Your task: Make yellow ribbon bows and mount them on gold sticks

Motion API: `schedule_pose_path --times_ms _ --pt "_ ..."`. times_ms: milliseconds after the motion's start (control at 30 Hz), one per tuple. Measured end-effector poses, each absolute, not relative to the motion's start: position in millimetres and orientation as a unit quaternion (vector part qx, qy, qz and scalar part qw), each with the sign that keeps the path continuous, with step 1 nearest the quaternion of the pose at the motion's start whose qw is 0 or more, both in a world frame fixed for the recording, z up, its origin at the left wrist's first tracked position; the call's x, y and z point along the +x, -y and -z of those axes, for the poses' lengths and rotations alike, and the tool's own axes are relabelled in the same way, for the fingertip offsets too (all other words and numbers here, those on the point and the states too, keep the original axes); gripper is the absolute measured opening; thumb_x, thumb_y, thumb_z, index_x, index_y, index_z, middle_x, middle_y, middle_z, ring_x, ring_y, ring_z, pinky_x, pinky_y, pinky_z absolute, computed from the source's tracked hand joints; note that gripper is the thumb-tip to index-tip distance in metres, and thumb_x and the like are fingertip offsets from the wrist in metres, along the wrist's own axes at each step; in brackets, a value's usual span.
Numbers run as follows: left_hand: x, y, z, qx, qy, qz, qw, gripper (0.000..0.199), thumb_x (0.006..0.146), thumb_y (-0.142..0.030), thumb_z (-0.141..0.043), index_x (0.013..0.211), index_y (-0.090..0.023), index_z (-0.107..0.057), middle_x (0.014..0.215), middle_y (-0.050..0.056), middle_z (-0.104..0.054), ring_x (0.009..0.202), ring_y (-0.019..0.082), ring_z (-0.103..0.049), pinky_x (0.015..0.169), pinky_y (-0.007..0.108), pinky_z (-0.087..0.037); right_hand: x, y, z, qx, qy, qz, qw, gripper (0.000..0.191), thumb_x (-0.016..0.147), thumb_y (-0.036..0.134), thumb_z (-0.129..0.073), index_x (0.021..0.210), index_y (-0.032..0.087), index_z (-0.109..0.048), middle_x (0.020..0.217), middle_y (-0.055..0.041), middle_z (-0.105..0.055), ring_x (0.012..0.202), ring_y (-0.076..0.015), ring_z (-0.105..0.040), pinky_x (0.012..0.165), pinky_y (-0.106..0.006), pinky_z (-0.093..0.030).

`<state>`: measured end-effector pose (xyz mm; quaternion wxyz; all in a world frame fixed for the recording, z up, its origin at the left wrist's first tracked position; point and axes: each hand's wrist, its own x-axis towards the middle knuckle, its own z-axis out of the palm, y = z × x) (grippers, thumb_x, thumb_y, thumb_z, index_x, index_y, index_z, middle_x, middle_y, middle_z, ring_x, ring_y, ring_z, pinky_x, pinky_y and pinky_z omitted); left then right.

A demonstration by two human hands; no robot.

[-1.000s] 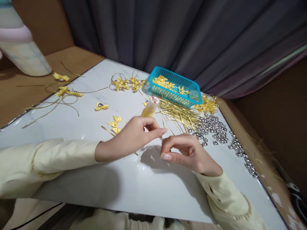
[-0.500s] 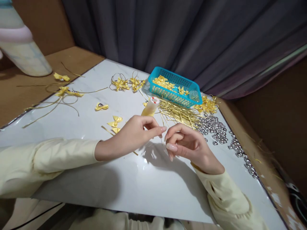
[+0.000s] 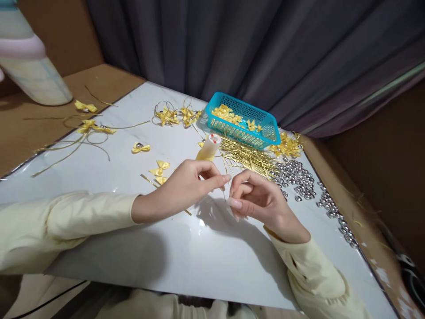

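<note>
My left hand (image 3: 189, 188) is closed in a pinch, thumb against index finger. From its fingertips a thin needle (image 3: 224, 195) points down. Close beside it, my right hand (image 3: 262, 201) has curled fingers, with the thumb tip near the needle's lower end. Whatever those right fingers hold is too small to make out. Just behind the left hand stands a spool of yellow thread (image 3: 207, 148) with a white core. Yellow ribbon bows (image 3: 160, 168) lie left of my left hand, partly covered by it, along with a short gold cord piece (image 3: 148, 180).
A blue plastic basket (image 3: 274, 136) holds yellow bows at the back. Gold cords (image 3: 252, 157) lie before it, with silver beads (image 3: 299, 175) to the right. Bows with cords (image 3: 88, 126) lie at left. A pale bottle (image 3: 46, 75) stands at the far left.
My right hand has shifted very slightly left, its thumb nearer the needle. The left hand keeps its pinch almost in place.
</note>
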<state>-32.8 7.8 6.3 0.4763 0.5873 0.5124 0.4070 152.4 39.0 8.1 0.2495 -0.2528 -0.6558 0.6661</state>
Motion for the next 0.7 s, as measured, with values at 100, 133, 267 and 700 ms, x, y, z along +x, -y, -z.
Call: schedule_pose_path --times_ms 100,133,267,700 --pt "-32.1 -7.8 -6.9 0.586 -0.512 -0.409 0.477 0.025 0.082 -0.033 -0.057 0.065 -0.015 -0.06 0.062 -0.004 -0.055 0.057 0.009 -0.046 0.052 0.021 -0.034 151.7 -38.7 -7.7 -0.246 0.651 -0.672 0.253 0.015 0.082 0.018 -0.066 0.084 0.016 -0.051 0.065 0.003 -0.056 0.054 -0.0072 -0.054 0.05 -0.019 -0.043" --pt "-31.9 -7.6 -7.0 0.585 -0.512 -0.409 0.478 0.025 0.082 -0.033 -0.057 0.065 -0.015 -0.06 0.061 -0.004 -0.055 0.056 0.009 -0.045 0.052 0.021 -0.034 151.5 -38.3 -7.4 -0.246 0.649 -0.674 0.254 0.014 0.082 0.017 -0.065 0.084 0.016 -0.051 0.065 0.0032 -0.056 0.054 -0.0069 -0.054 0.05 -0.019 -0.043" --pt "-31.7 -6.7 -6.9 0.582 -0.511 -0.41 0.482 0.025 0.082 -0.032 -0.057 0.064 -0.015 -0.059 0.061 -0.004 -0.055 0.055 0.008 -0.044 0.051 0.021 -0.034 150.1 -36.6 -6.4 -0.258 0.633 -0.681 0.262 0.015 0.082 0.014 -0.065 0.084 0.016 -0.05 0.063 0.0039 -0.056 0.053 -0.0062 -0.054 0.049 -0.018 -0.041" --pt "-32.4 -7.6 -4.3 0.58 -0.518 -0.411 0.477 0.025 0.082 -0.033 -0.057 0.063 -0.016 -0.059 0.059 -0.005 -0.052 0.055 0.009 -0.043 0.052 0.022 -0.033 144.3 -39.0 -7.9 -0.342 0.61 -0.68 0.219 0.034 0.072 0.03 -0.076 0.08 0.018 -0.045 0.056 0.0017 -0.064 0.042 -0.0066 -0.047 0.041 -0.017 -0.033"
